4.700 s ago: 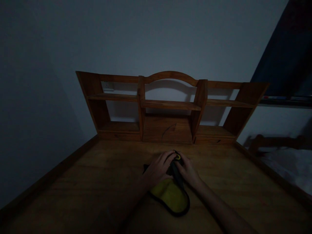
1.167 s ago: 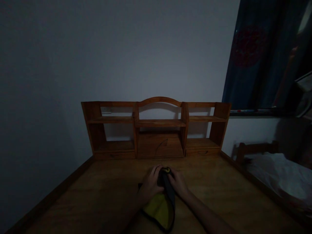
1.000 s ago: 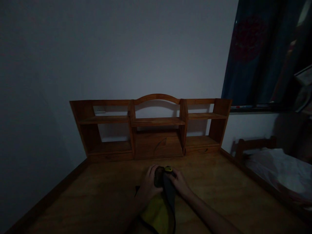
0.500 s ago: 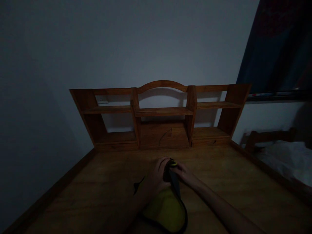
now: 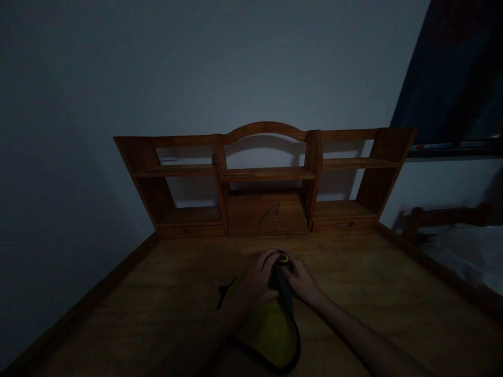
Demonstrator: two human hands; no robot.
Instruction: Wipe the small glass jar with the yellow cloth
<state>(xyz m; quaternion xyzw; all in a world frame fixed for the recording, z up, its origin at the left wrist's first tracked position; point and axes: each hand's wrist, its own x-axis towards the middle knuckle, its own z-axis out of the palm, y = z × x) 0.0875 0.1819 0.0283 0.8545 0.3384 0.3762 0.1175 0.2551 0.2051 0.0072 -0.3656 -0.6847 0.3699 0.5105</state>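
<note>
A yellow cloth with a black trim (image 5: 271, 335) lies on the wooden desk (image 5: 373, 293) in dim light. Its far end is bunched into a dark roll with a yellow tip. My left hand (image 5: 255, 283) curls over the left side of that roll, fingers closed on it. From the right, my right hand (image 5: 301, 280) pinches the same end, fingers pressed together. Both hands meet at the roll's top, and the wide yellow part spreads toward me between my forearms.
A wooden shelf unit (image 5: 267, 178) with open compartments stands at the desk's back against a pale wall. A raised wooden rim runs along the desk's left and right sides. At the right are a dark curtain (image 5: 451, 78) and a bed with white bedding (image 5: 467, 251).
The view has swung about and come back down toward the desk. My hands have kept hold of the cloth's far end, and a little more of the yellow cloth shows than a second ago.
</note>
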